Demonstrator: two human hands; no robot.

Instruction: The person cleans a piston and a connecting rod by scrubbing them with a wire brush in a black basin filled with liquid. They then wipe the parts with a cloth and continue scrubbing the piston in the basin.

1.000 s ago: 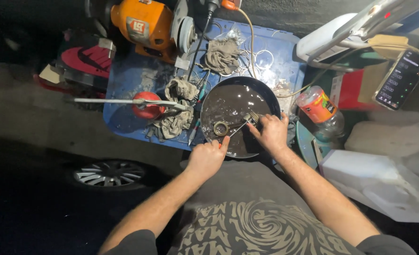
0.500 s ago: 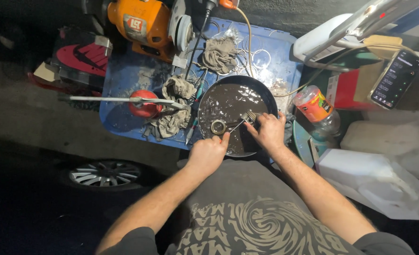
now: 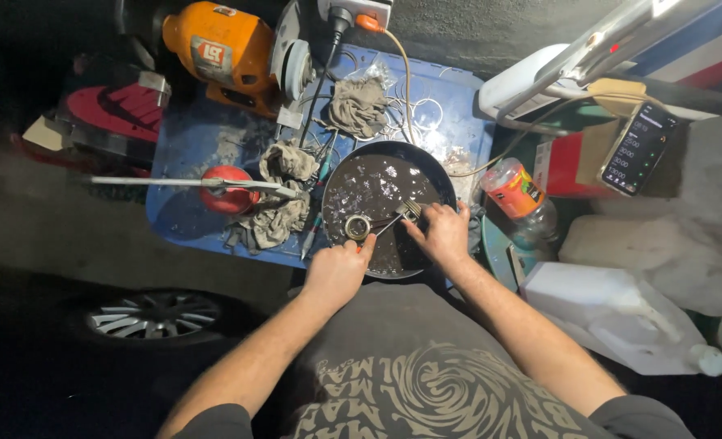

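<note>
A round black pan [image 3: 438,175] holding dark dirty liquid sits on a blue plastic tray [image 3: 190,154]. A small round metal bearing-like part [image 3: 357,227] lies in the liquid near the pan's front left. My left hand [image 3: 335,271] is closed at the pan's near rim on a thin tool with a red handle whose tip reaches that part. My right hand [image 3: 440,232] is over the pan's right side, fingers closed on a small wire brush [image 3: 410,210] beside the part.
An orange bench grinder [image 3: 231,49] stands at the tray's back left. Dirty rags [image 3: 283,191], a red oil can with a long spout [image 3: 229,189], wire rings, a plastic bottle [image 3: 517,195], a phone [image 3: 635,149] and a white jug [image 3: 621,313] surround the pan. A car wheel [image 3: 153,315] is lower left.
The view has shifted, so everything sits further left and lower in frame. Both hands stay at the pan on the same tools; the brush moved slightly.
</note>
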